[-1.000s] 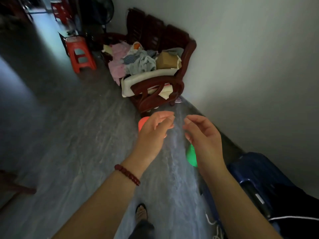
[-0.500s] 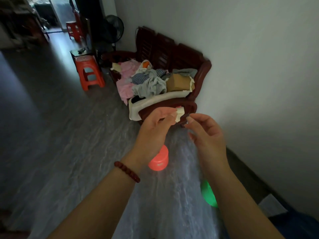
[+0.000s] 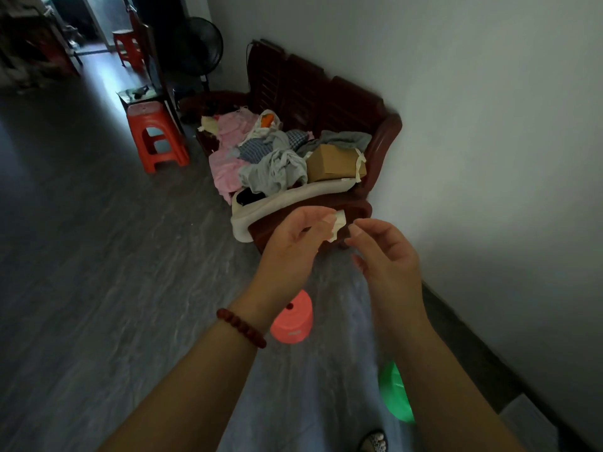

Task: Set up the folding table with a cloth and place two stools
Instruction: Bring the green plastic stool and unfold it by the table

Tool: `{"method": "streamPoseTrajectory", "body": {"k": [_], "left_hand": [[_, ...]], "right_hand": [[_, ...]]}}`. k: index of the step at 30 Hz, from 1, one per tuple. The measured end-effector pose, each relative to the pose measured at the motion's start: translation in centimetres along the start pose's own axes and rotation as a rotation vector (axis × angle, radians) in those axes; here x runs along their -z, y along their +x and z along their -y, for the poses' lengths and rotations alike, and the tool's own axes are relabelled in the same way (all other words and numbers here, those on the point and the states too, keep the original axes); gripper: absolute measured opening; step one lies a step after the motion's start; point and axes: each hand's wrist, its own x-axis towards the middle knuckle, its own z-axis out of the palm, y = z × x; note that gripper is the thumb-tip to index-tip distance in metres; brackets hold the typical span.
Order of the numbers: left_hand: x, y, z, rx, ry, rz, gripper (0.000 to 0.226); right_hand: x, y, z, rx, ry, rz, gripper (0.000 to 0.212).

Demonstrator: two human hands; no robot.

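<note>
My left hand and my right hand are raised side by side in front of me, fingers pinched on the top edge of a thin, see-through bluish cloth. It hangs down from them toward the floor. A round pink plastic piece and a round green one sit on the floor behind the cloth. A red plastic stool stands to the left of the sofa. A second red stool is far back in the hallway. No folding table is in view.
A dark wooden sofa heaped with clothes and a cardboard box stands against the white wall on the right. A black floor fan is behind it. Grey floor stretches away to the left. My foot shows at the bottom.
The view has risen and moved toward the sofa; the blue suitcase at the lower right has dropped out of sight. Both hands stay raised together, pinched on the cloth.
</note>
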Motion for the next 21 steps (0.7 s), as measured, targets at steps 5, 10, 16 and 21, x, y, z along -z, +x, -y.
{"method": "streamPoseTrajectory", "body": {"k": [5, 10, 16, 21], "left_hand": [[-3.9, 6.5, -0.5, -0.004, -0.025, -0.035, 0.014], [-8.2, 12.2, -0.2, 0.007, 0.001, -0.037, 0.01], [-13.2, 18.0, 0.1, 0.01, -0.028, 0.027, 0.009], [-16.5, 23.3, 1.2, -0.001, 0.041, 0.133, 0.013]], "right_hand": [[2.1, 7.4, 0.7, -0.018, -0.004, 0.059, 0.015], [6.0, 14.3, 1.3, -0.015, -0.04, 0.063, 0.016], [9.5, 20.8, 1.1, 0.0, -0.044, 0.037, 0.012], [12.2, 24.9, 0.9, 0.009, -0.02, -0.048, 0.009]]}}
